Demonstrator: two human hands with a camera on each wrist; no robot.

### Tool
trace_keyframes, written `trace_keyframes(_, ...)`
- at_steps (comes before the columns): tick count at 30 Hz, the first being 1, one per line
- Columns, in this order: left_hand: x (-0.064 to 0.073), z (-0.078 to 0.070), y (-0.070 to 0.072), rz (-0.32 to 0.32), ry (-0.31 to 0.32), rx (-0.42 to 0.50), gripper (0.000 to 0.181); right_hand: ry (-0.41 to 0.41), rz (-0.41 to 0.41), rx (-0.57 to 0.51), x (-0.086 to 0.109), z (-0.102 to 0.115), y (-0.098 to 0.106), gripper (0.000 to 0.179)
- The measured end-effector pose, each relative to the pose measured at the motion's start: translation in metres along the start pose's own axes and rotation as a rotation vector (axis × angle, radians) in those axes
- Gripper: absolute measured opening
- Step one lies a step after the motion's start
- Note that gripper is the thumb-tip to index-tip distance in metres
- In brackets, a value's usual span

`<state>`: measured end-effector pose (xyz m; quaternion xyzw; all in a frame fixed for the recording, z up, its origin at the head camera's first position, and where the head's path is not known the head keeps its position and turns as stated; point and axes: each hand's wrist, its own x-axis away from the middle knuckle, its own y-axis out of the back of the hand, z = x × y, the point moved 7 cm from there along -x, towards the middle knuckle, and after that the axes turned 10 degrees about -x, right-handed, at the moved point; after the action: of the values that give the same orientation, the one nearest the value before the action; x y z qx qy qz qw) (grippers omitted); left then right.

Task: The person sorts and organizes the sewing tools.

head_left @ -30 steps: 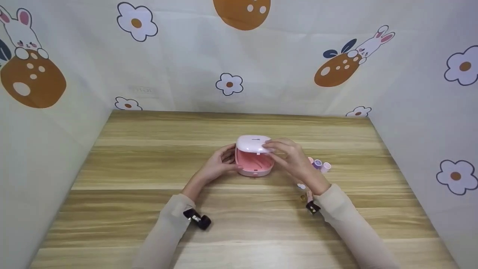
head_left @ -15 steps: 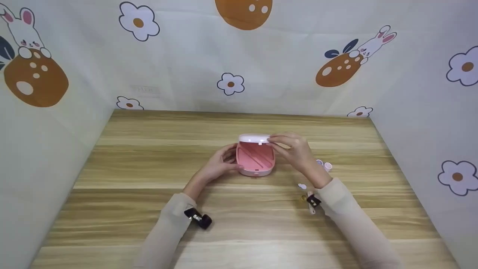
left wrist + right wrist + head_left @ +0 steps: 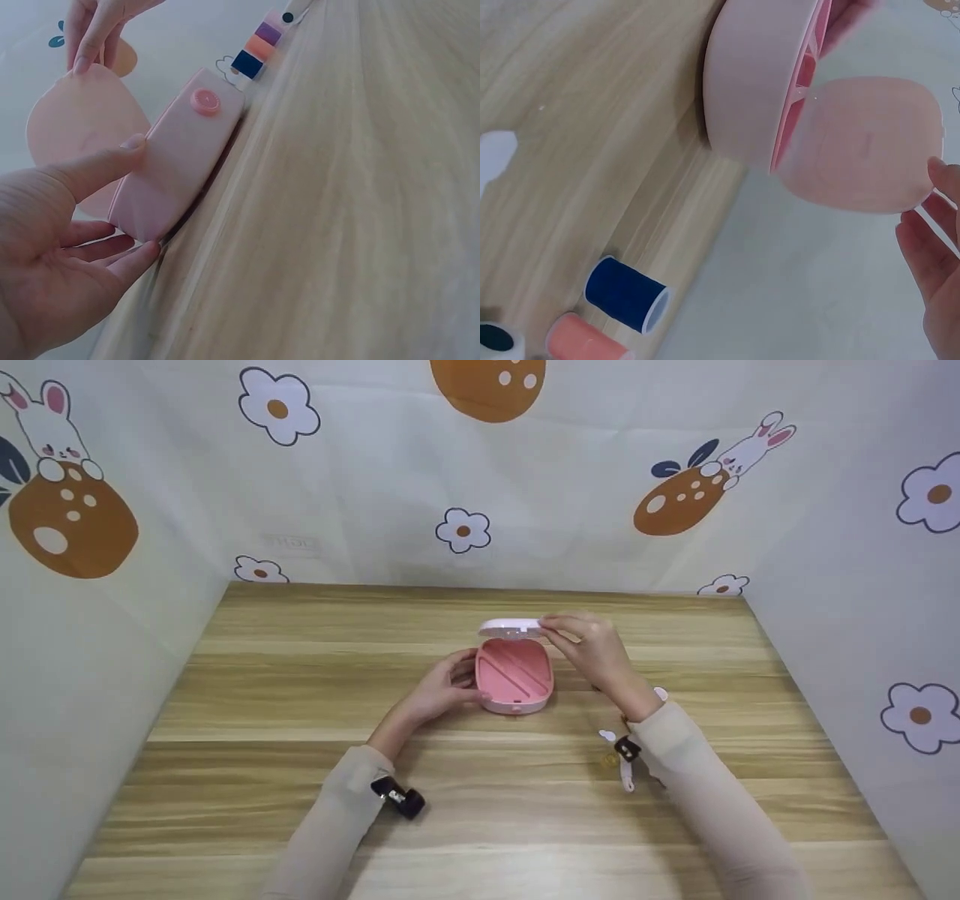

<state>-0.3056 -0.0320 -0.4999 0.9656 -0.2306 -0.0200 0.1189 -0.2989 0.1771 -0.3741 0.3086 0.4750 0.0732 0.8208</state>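
Note:
A small pink box [image 3: 517, 708] stands on the wooden table, its pink interior showing raised dividing ridges. Its hinged lid [image 3: 510, 625] is tipped up at the back. My left hand [image 3: 439, 690] holds the box by its left side; in the left wrist view the thumb lies at the rim and the fingers reach along the side near the table. My right hand [image 3: 600, 656] pinches the lid's edge at its right corner, thumb on one face and fingers on the other, as the right wrist view shows. A round pink button [image 3: 205, 102] sits on the box's front wall.
To the right lie several thread spools, among them a navy spool [image 3: 626, 294] and a coral spool [image 3: 586, 341]. Near the right cuff are a small white piece [image 3: 607, 735], a gold-coloured item [image 3: 609, 760] and a pale pink strip [image 3: 628, 777]. Patterned cloth walls [image 3: 360, 480] surround the table.
My right hand has swung the lid up and back, from partly covering the box to showing its whole interior. The left hand has stayed at the box's left side.

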Motion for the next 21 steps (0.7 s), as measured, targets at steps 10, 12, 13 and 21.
trace_keyframes(10, -0.001, -0.004, 0.001, 0.002, -0.001, -0.018, 0.084, -0.084, 0.053, 0.027, -0.015, -0.013, -0.001, 0.014)
trace_keyframes(12, 0.0, -0.005, 0.001, 0.005, -0.002, -0.012, 0.084, -0.112, 0.071, 0.022, -0.017, -0.017, -0.001, 0.016)
trace_keyframes(13, 0.0, -0.004, 0.001, 0.007, 0.001, -0.007, 0.084, -0.124, 0.078, 0.023, -0.018, -0.019, -0.002, 0.017)
trace_keyframes(21, -0.002, -0.005, 0.001, 0.018, 0.021, 0.018, 0.085, -0.137, 0.134, 0.01, -0.02, -0.029, -0.004, 0.024)
